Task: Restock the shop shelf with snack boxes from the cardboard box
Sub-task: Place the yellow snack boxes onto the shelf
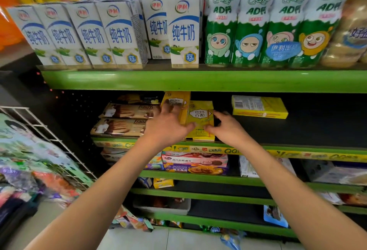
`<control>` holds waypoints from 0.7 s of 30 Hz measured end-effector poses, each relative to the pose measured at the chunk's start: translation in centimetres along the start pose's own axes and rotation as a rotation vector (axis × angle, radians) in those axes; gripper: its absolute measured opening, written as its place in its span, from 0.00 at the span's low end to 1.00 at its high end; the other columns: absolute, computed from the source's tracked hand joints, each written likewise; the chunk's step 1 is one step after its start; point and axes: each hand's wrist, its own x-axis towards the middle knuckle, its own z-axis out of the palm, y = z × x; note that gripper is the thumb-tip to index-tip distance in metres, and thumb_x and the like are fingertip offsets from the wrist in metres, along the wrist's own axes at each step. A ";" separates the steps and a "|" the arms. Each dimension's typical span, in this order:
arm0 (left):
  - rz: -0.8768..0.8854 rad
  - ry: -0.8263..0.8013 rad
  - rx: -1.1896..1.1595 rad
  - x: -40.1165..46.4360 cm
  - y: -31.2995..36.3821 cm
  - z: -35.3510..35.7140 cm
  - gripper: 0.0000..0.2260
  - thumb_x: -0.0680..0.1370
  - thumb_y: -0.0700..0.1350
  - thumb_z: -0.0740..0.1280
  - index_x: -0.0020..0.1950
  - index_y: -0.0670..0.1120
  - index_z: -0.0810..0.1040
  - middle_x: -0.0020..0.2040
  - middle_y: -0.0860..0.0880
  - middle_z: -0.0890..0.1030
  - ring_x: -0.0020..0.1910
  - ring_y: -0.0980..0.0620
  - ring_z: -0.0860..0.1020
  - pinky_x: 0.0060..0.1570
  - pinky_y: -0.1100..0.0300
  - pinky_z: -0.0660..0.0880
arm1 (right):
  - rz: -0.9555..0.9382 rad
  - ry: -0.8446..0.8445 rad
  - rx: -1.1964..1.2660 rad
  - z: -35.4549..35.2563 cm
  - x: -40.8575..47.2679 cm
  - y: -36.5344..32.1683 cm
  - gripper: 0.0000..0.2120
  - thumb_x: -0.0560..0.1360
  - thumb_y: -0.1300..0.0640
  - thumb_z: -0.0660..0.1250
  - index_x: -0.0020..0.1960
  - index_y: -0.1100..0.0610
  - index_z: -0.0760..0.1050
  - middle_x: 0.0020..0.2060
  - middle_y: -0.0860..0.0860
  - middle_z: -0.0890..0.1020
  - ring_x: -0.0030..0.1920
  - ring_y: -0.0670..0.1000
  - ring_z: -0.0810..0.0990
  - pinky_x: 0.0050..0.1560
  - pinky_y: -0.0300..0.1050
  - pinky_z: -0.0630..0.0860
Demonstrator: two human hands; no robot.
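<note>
— Where are the hands?

— Both reach into the second shelf [297, 130] from the top. The left hand [168, 124] lies on a yellow snack box [175, 103] that stands upright, its fingers spread over the box's front and its thumb against the lower edge of the box beside it. The right hand [226, 126] grasps that second yellow box [200, 118], which also stands upright at the front lip of the shelf: thumb on the lower front, fingers curled round its right edge.

— So the two boxes touch?

— Yes, side by side, the left one a little further back.

— Anything else on that shelf?

— A third yellow box [260, 106] lies flat, well apart to the right, with its barcode side up. To the left, brown biscuit packs [123, 118] are stacked just beside the left hand.

— And above?

— White milk cartons [119, 33] in a row, then green-labelled drink bottles [256, 27] with cartoon faces.

— Below?

— A pink cookie box [194, 159] on a purple one, on the next green shelf down. A white wire rack [45, 130] with packets stands at the left. The cardboard box is not in view.
</note>
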 end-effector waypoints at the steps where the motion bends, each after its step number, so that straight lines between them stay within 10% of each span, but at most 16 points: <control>1: -0.007 -0.028 0.051 0.0 0.3 0.2 0.39 0.72 0.71 0.59 0.79 0.56 0.53 0.80 0.45 0.54 0.76 0.36 0.55 0.67 0.38 0.65 | -0.005 0.001 -0.001 0.0 0.0 0.0 0.37 0.73 0.43 0.70 0.78 0.47 0.61 0.76 0.55 0.63 0.70 0.57 0.69 0.70 0.49 0.68; 21: -0.102 0.110 0.145 -1.3 2.1 -0.3 0.33 0.74 0.60 0.65 0.76 0.52 0.60 0.72 0.39 0.66 0.72 0.35 0.62 0.65 0.38 0.65 | -0.217 0.018 -0.104 -3.2 0.1 2.3 0.33 0.75 0.46 0.68 0.77 0.54 0.63 0.75 0.56 0.64 0.72 0.58 0.66 0.72 0.53 0.65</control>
